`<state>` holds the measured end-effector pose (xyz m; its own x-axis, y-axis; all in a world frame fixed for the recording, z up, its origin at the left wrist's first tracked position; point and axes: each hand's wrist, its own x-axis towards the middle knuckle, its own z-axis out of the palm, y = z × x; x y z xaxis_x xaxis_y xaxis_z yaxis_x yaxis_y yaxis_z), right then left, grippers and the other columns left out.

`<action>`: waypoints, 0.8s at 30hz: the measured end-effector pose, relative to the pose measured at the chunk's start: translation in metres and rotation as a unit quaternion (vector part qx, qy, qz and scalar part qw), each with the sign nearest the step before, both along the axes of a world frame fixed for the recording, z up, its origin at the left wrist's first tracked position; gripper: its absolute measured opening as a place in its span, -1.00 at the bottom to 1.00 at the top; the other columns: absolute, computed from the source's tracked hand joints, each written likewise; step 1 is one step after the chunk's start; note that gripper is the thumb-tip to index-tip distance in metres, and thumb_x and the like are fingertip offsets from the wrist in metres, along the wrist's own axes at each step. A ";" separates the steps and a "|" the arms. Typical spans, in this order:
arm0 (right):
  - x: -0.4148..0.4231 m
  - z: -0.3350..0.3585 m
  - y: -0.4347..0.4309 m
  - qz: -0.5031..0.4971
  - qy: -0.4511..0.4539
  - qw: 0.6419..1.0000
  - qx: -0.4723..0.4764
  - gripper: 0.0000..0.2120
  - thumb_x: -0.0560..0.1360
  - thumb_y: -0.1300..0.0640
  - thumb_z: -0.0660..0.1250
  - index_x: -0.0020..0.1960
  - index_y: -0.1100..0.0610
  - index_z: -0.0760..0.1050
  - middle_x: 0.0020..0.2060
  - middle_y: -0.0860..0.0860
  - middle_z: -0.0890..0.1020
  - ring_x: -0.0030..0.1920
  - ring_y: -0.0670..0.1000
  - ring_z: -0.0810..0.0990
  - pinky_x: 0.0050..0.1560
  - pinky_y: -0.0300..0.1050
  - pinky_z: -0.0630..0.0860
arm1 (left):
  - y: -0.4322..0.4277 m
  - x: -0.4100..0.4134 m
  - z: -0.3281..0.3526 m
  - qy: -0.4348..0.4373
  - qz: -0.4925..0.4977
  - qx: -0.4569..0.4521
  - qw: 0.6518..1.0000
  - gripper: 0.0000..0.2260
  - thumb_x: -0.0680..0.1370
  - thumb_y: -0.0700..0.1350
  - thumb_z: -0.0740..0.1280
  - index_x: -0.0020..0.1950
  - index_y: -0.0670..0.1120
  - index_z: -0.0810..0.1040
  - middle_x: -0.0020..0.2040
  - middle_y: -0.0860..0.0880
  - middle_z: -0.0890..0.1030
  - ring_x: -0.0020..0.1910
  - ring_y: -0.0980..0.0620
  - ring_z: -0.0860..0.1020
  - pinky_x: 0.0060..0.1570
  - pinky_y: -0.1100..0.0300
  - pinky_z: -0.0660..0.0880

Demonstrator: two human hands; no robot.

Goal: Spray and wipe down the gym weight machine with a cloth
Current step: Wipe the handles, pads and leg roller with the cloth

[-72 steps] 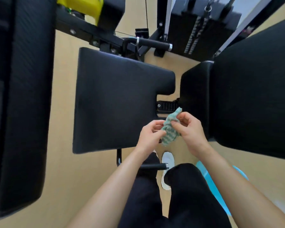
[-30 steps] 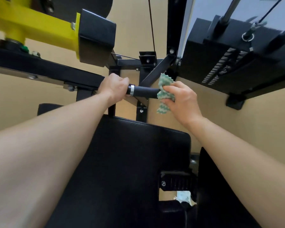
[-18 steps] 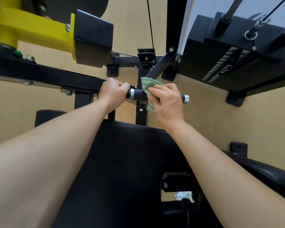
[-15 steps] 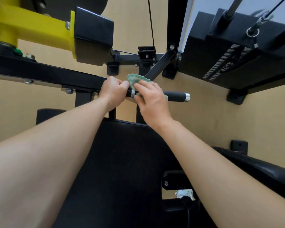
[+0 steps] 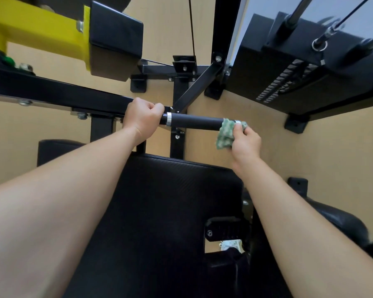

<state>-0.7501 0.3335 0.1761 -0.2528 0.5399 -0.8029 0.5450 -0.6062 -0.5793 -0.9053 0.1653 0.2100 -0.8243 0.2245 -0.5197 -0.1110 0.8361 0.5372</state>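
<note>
Left hand fists the frame beside the handle; right hand pinches the cloth round its tip, above the black seat pad.

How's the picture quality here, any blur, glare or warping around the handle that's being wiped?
Head view: wide-angle warping swells both forearms toward the bottom edge; the handle, the green cloth in the right hand and the left hand look sharp; light is soft and even, with a small glint on the metal ring; the weight stack looks slightly smeared.
</note>
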 end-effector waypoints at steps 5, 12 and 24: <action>-0.018 0.019 -0.041 -0.347 0.171 0.878 -0.284 -0.84 0.68 0.20 0.26 0.17 0.29 0.50 0.07 0.22 0.64 0.03 0.15 0.67 0.26 0.14 0.59 | -0.001 -0.001 -0.002 0.010 0.003 0.011 1.000 -0.63 0.61 -0.11 0.25 -0.42 -0.06 0.42 -0.43 -0.01 0.42 -0.47 0.09 0.38 -0.47 0.27 0.25; -0.046 0.037 -0.099 -0.189 0.160 0.918 -0.311 -0.71 0.60 0.10 0.40 0.28 0.18 0.57 0.20 0.12 0.69 0.18 0.07 0.68 0.09 -0.14 0.64 | -0.002 -0.002 -0.006 0.018 0.026 0.017 0.999 -0.57 0.51 -0.13 0.25 -0.56 -0.05 0.24 -0.60 0.09 0.22 -0.56 0.07 0.16 -0.45 0.19 0.11; -0.033 0.022 -0.065 -0.311 0.173 0.886 -0.297 -0.73 0.54 0.28 0.44 0.22 0.29 0.54 0.11 0.18 0.70 0.03 0.08 0.71 0.14 -0.08 0.64 | -0.004 -0.001 -0.007 0.012 0.033 0.040 0.999 -0.61 0.54 -0.13 0.26 -0.50 -0.06 0.38 -0.53 0.04 0.36 -0.49 0.02 0.32 -0.41 0.20 0.25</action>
<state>-0.7831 0.2681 0.1985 -0.3407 0.1684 -0.9250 -0.1492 -0.9811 -0.1236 -0.9059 0.1618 0.2031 -0.8508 0.2090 -0.4822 -0.1512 0.7813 0.6056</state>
